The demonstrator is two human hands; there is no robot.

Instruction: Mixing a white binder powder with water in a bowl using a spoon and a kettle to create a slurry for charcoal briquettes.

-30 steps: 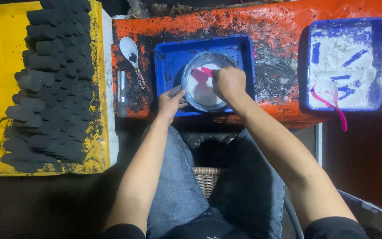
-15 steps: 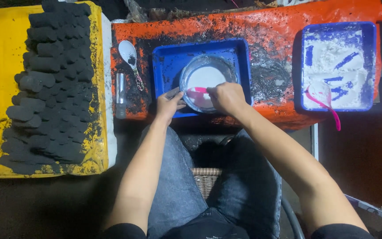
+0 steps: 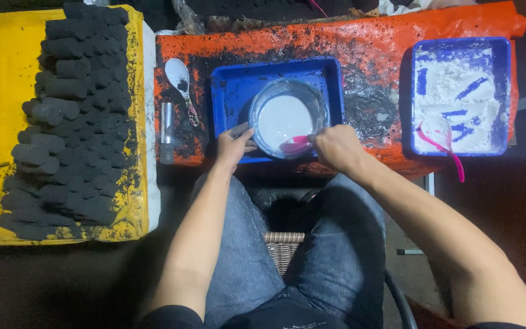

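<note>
Hands over orange, soot-smeared sheet (image 3: pixel 372 55). Left hand (image 3: pixel 234 145): fingers curled, thumb and fingertips pinching rim of round clear glass bowl (image 3: pixel 287 119). Bowl holds smooth white liquid, sits inside near blue plastic tray (image 3: pixel 229 91). Right hand (image 3: pixel 336 148): fingers closed around pink spoon (image 3: pixel 296 145), its tip in liquid. Second blue tray (image 3: pixel 461 97) well to right, dusted with white powder, one pink scoop (image 3: pixel 439 143) in it. One white spoon (image 3: pixel 179 79) and one clear tube (image 3: pixel 167 131) left of near tray. Yellow board (image 3: pixel 1 122): many dark, rough cylindrical lumps (image 3: pixel 71 122), stacked in rows.
</note>
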